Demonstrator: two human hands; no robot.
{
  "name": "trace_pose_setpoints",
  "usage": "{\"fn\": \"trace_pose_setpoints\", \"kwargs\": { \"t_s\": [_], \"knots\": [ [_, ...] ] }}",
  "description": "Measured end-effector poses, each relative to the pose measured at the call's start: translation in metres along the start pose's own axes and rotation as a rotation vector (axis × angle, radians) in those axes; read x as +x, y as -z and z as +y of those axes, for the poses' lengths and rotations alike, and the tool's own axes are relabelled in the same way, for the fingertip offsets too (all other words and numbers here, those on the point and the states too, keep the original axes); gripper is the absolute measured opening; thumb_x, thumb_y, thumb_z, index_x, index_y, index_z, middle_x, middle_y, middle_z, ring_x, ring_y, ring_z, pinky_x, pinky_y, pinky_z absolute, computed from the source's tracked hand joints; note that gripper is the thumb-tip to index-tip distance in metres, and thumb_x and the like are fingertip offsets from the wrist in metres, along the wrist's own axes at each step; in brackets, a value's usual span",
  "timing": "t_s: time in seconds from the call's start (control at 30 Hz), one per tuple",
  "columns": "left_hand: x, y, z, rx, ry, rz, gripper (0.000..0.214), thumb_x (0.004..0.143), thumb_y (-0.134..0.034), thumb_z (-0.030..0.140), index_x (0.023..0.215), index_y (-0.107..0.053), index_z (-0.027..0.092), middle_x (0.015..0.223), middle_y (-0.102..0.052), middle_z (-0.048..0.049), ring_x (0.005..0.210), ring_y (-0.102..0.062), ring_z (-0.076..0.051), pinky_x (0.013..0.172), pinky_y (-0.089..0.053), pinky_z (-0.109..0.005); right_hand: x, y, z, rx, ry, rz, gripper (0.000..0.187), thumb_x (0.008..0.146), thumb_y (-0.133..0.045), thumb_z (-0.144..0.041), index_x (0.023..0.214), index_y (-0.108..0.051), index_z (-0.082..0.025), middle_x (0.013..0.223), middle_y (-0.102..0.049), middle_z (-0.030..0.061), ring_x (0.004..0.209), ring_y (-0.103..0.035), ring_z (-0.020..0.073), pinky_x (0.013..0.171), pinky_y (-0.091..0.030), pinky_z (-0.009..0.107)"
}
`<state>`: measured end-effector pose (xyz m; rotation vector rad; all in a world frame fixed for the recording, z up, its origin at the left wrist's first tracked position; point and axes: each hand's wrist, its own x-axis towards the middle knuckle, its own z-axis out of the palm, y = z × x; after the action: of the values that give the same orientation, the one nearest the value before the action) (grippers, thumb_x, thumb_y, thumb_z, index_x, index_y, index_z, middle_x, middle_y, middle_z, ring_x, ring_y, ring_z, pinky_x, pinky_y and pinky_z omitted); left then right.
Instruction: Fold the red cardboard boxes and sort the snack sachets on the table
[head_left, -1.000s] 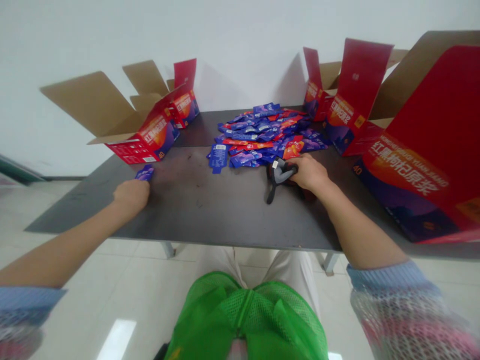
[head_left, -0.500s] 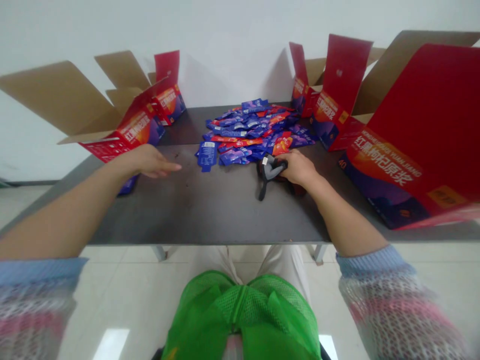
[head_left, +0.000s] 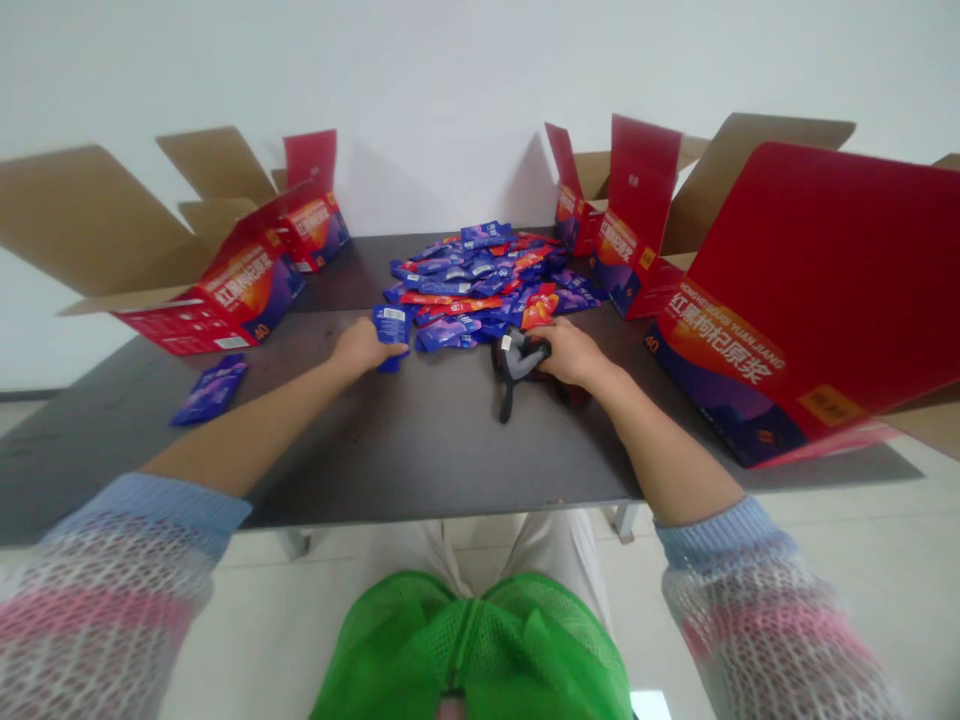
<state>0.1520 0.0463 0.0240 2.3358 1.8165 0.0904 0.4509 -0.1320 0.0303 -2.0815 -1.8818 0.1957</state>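
My left hand [head_left: 358,350] is at the near left edge of the sachet pile, its thumb over a flat blue sachet [head_left: 391,326] with a printed white label. The fingers are closed around the sachet's left side. My right hand [head_left: 568,352] grips a grey-and-black tool [head_left: 517,362] with a short black stem pointing toward me; its dark reddish part is mostly hidden under the hand. Behind both hands lies a heap of blue and red sachets [head_left: 465,280]. Another blue-purple sachet [head_left: 212,390] lies alone on the left side of the table, beside my left forearm.
Open red cartons [head_left: 225,295] stand on the left with flaps up. More open red cartons [head_left: 626,240] stand on the right, and a large one [head_left: 735,350] is nearest my right arm. The dark table [head_left: 450,440] meets a white wall behind.
My left hand has moved right from beside the left carton to the loose blue sachet and closed on it. The right hand still grips the tool. The whole view has shifted slightly.
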Motion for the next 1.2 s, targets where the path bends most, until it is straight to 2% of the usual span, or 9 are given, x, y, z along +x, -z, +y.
{"fn": "trace_pose_setpoints", "kwargs": {
  "t_s": [0.13, 0.23, 0.3, 0.4, 0.5, 0.63, 0.8, 1.0, 1.2],
  "knots": [
    [-0.017, 0.015, -0.027, 0.123, -0.042, 0.076, 0.044, 0.078, -0.068, 0.053, 0.097, -0.069, 0.014, 0.103, -0.074, -0.0157, 0.098, -0.069, -0.035, 0.08, -0.053, -0.039, -0.001, -0.002, -0.002, 0.016, -0.033, 0.025, 0.033, 0.074, -0.072, -0.033, 0.107, -0.075, -0.03, 0.105, -0.064, 0.0079, 0.097, -0.061, 0.0245, 0.078, -0.048, 0.031],
    [-0.035, 0.032, -0.038, 0.133, -0.133, 0.301, 0.03, 0.085, -0.06, 0.04, 0.101, -0.069, 0.016, 0.097, -0.075, -0.0096, 0.094, -0.07, -0.032, 0.082, -0.054, -0.041, 0.001, -0.009, -0.002, 0.049, -0.124, 0.116, 0.032, 0.072, -0.071, -0.029, 0.103, -0.077, -0.03, 0.108, -0.065, 0.0073, 0.093, -0.063, 0.0236, 0.077, -0.049, 0.032],
    [-0.047, 0.041, -0.036, 0.016, -0.311, 0.462, 0.025, 0.09, -0.054, 0.034, 0.102, -0.068, 0.018, 0.098, -0.076, -0.0067, 0.093, -0.071, -0.028, 0.085, -0.055, -0.041, 0.005, -0.015, 0.0, 0.11, -0.126, 0.177, 0.031, 0.071, -0.07, -0.026, 0.101, -0.078, -0.029, 0.107, -0.067, 0.0068, 0.095, -0.063, 0.0239, 0.079, -0.049, 0.033],
    [-0.062, 0.04, -0.02, -0.136, -0.813, 0.599, 0.02, 0.092, -0.047, 0.025, 0.095, -0.066, 0.019, 0.106, -0.077, -0.0062, 0.107, -0.069, -0.022, 0.094, -0.055, -0.039, 0.011, -0.021, 0.005, 0.236, -0.068, 0.271, 0.033, 0.07, -0.07, -0.024, 0.102, -0.078, -0.028, 0.104, -0.069, 0.0056, 0.1, -0.062, 0.0249, 0.084, -0.05, 0.035],
    [-0.068, 0.022, 0.008, -0.149, -1.274, 0.49, 0.022, 0.094, -0.044, 0.02, 0.09, -0.066, 0.021, 0.111, -0.077, -0.0057, 0.114, -0.067, -0.018, 0.101, -0.053, -0.038, 0.014, -0.025, 0.011, 0.312, -0.028, 0.348, 0.039, 0.068, -0.069, -0.023, 0.106, -0.078, -0.027, 0.107, -0.069, 0.0053, 0.103, -0.062, 0.0261, 0.089, -0.051, 0.038],
    [-0.059, -0.015, 0.041, -0.149, -1.475, 0.196, 0.031, 0.098, -0.04, 0.02, 0.091, -0.07, 0.022, 0.116, -0.075, -0.0065, 0.118, -0.065, -0.018, 0.109, -0.048, -0.04, 0.016, -0.026, 0.013, 0.363, 0.029, 0.404, 0.043, 0.066, -0.066, -0.019, 0.108, -0.077, -0.025, 0.109, -0.068, 0.006, 0.102, -0.062, 0.026, 0.093, -0.05, 0.041],
    [-0.032, -0.035, 0.042, -0.205, -1.415, 0.077, 0.037, 0.093, -0.041, 0.017, 0.109, -0.074, 0.021, 0.128, -0.069, -0.0109, 0.139, -0.048, -0.025, 0.113, -0.043, -0.047, 0.015, -0.023, 0.003, 0.685, 0.19, 0.473, 0.026, 0.066, -0.07, -0.024, 0.091, -0.075, -0.021, 0.093, -0.071, 0.0029, 0.094, -0.063, 0.0222, 0.093, -0.051, 0.041],
    [-0.07, -0.032, 0.042, -0.369, -0.87, 0.307, 0.055, 0.089, -0.055, 0.043, 0.137, -0.06, 0.017, 0.143, -0.057, -0.0139, 0.141, -0.044, -0.031, 0.116, -0.036, -0.053, 0.01, -0.021, -0.009, 1.17, 0.118, 0.349, 0.035, 0.066, -0.079, -0.052, 0.078, -0.063, -0.023, 0.071, -0.064, -0.0017, 0.065, -0.06, 0.0154, 0.066, -0.055, 0.033],
    [-0.108, -0.044, 0.074, -0.211, -0.696, -0.024, 0.087, 0.083, -0.055, 0.068, 0.15, -0.044, 0.014, 0.158, -0.038, -0.0163, 0.147, -0.03, -0.035, 0.118, -0.028, -0.051, 0.007, -0.026, -0.019, 1.336, 0.123, 0.412, 0.053, 0.066, -0.073, -0.069, 0.094, -0.064, -0.024, 0.085, -0.069, 0.0015, 0.085, -0.068, 0.0213, 0.071, -0.057, 0.034]
  ]
}}
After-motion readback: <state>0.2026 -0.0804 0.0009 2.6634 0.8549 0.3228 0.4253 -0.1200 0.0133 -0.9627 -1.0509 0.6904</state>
